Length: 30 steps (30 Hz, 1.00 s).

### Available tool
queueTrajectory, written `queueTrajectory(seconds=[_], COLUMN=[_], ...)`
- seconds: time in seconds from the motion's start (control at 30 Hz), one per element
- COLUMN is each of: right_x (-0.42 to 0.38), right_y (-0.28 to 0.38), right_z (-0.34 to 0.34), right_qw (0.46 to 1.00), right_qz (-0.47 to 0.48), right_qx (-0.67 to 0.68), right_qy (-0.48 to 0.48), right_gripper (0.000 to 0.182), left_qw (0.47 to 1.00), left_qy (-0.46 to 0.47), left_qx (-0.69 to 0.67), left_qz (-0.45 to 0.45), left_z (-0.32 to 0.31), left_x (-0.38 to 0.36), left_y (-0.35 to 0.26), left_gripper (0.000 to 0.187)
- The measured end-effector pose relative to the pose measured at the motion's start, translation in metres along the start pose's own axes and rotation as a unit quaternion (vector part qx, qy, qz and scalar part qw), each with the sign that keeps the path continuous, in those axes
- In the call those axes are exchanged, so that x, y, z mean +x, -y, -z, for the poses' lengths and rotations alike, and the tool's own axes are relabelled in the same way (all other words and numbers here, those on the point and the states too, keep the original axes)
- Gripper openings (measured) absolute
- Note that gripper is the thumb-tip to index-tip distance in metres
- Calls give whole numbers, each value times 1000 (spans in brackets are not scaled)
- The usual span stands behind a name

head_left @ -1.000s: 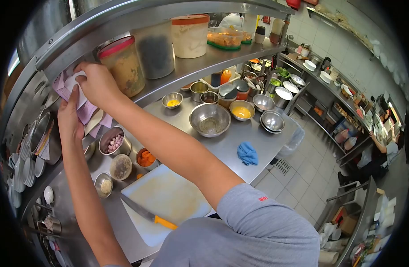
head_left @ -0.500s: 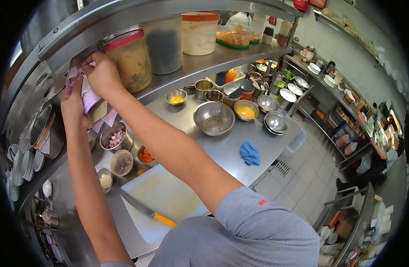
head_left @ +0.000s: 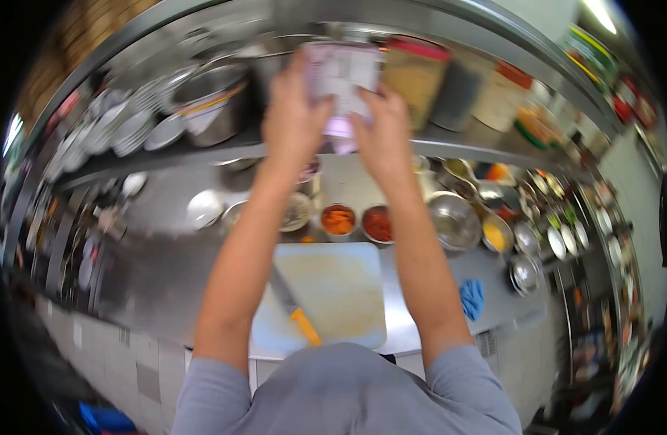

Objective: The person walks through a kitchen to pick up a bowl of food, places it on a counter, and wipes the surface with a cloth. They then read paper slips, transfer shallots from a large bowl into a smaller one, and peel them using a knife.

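Note:
Pink and white paper slips (head_left: 344,76) are up at the shelf's front, blurred, and any writing on them is unreadable. My left hand (head_left: 293,109) grips their left side, thumb over the front. On the right side, my right hand (head_left: 384,127) pinches them, its thumb also on the paper. The fingers behind the slips are hidden. Just right of my right hand stands a tub with a red lid (head_left: 415,76). Below, a knife with a yellow handle (head_left: 304,326) lies on a white cutting board (head_left: 341,290).
A steel shelf (head_left: 449,148) crosses above the counter, carrying stacked plates (head_left: 130,130), a large pot (head_left: 217,109) and tubs. Bowls of orange pieces (head_left: 338,220) and red food (head_left: 378,223), a steel bowl (head_left: 452,221) and a blue cloth (head_left: 472,299) sit on the counter.
My view has turned left to face the shelf squarely. Both hands now hold the slips from opposite sides, where before my right hand was reaching over at their top.

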State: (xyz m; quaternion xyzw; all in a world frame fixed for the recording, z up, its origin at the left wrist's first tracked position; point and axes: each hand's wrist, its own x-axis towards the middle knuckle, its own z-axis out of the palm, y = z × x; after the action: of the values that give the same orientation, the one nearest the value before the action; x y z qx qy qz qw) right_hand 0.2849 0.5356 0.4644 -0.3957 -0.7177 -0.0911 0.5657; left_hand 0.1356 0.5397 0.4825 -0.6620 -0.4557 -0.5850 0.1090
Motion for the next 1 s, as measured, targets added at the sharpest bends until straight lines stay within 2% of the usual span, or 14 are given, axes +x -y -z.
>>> queueTrajectory(seconds=[0.03, 0.13, 0.23, 0.27, 0.3, 0.33, 0.37, 0.4, 0.47, 0.53, 0.63, 0.73, 0.9, 1.0], right_x=[-12, -62, -156, -204, -243, -290, -339, -381, -430, -454, -447, -406, -349, -364], right_y=[-1, 18, 6, -13, -25, -36, -52, -64, -57, -49, -34, -8, 45, 71], right_z=[3, 27, 36, 32, 38, 48, 60, 74, 99, 111, 103, 69, 14, 5], right_qw=[999, 999, 991, 970, 956, 925, 902, 911, 896, 882, 882, 887, 896, 881], right_qz=[10, -2, -94, -187, -208, -294, -344, -294, -326, -353, -346, -329, -245, -220], right_qx=[34, 32, 41, 104, 121, 121, 77, 26, 7, -9, -5, 39, 141, 195], right_qy=[2, 17, 86, 115, 166, 208, 250, 286, 300, 311, 321, 320, 343, 372], right_gripper=[40, 36, 35, 34, 35, 38, 40, 39, 36, 35, 33, 32, 30, 28], left_qw=[1000, 997, 995, 992, 980, 958, 949, 933, 890, 824, 811, 850, 869, 866], left_qy=[11, -14, 30, 51, 101, 149, 182, 216, 164, 167, 112, 112, 181, 209], left_qx=[1, -51, -94, -112, -153, -197, -159, -123, -119, -101, -118, -109, -142, -171], left_qz=[15, -54, -23, 0, 73, 146, 204, 261, 408, 532, 562, 503, 439, 421], left_z=[5, 24, 71, 83, 95, 107, 117, 126, 149, 180, 190, 179, 163, 167], left_x=[-6, -39, -96, -123, -153, -187, -225, -267, -355, -411, -463, -437, -397, -408], left_y=[-1, 10, 8, 12, 19, 30, 48, 68, 93, 96, 110, 115, 98, 76], left_gripper=[76, 52, 35, 28, 22, 16, 15, 15, 14, 15, 17, 17, 16, 19])
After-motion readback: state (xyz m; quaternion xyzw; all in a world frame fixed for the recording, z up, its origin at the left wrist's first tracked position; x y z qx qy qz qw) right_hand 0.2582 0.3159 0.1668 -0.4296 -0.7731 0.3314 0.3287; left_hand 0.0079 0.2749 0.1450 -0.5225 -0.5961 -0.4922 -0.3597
